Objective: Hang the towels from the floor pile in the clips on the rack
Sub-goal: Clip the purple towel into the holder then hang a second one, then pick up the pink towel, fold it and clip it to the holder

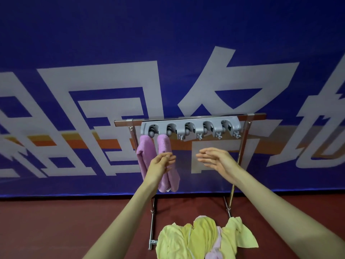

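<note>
Two pink towels (144,156) hang in the leftmost clips (153,130) of the rack (250,116); the next should be lifted off the floor pile (201,238) by one edge and pushed up into the third clip. The right hand (214,159) is spread, holding nothing; the left hand (162,162) curls loosely before the second towel, whether pinching it I cannot tell. The floor pile is cut off below.

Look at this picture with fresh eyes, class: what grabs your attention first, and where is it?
The huge blue banner with white characters fills the background. In front of it, pink towelling hangs from the two leftmost clips of the grey clip rack, with the left hand before it and the right hand open beneath the bare clips. Below, yellow towels lie piled on the red floor.
</note>
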Tool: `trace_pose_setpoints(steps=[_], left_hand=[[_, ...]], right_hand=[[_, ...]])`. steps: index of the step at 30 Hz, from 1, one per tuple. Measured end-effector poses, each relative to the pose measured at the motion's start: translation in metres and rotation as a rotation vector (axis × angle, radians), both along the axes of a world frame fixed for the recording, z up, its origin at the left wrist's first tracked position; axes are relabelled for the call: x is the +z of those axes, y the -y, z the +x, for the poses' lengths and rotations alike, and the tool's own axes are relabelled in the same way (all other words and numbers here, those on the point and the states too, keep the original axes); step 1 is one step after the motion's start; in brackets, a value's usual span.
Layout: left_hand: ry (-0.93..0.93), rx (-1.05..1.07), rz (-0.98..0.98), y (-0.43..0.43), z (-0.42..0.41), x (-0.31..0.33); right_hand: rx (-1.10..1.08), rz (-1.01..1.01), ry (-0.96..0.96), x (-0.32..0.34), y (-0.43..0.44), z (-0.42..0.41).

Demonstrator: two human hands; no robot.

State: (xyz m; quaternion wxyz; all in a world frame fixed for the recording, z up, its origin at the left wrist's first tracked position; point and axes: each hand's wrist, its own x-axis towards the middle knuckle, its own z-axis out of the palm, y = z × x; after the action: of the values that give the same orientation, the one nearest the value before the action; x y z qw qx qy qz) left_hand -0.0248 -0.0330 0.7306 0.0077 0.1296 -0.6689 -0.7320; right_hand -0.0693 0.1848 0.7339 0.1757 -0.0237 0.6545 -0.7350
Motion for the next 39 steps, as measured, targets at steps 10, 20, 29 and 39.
trace_pose_setpoints(steps=[10,20,29,39], left_hand=[[0.151,-0.048,0.013,-0.032,-0.015,-0.069],[0.295,-0.044,0.032,-0.031,-0.021,-0.254],[0.333,-0.049,0.002,-0.042,-0.035,-0.458],[0.388,-0.128,-0.167,-0.055,-0.043,-0.660]], right_hand=[[-0.053,0.053,0.130,-0.068,-0.021,0.002],[-0.060,0.118,0.245,-0.251,-0.027,-0.009],[-0.099,0.188,0.291,-0.459,-0.034,-0.026],[-0.199,0.370,0.439,-0.694,-0.064,-0.014]])
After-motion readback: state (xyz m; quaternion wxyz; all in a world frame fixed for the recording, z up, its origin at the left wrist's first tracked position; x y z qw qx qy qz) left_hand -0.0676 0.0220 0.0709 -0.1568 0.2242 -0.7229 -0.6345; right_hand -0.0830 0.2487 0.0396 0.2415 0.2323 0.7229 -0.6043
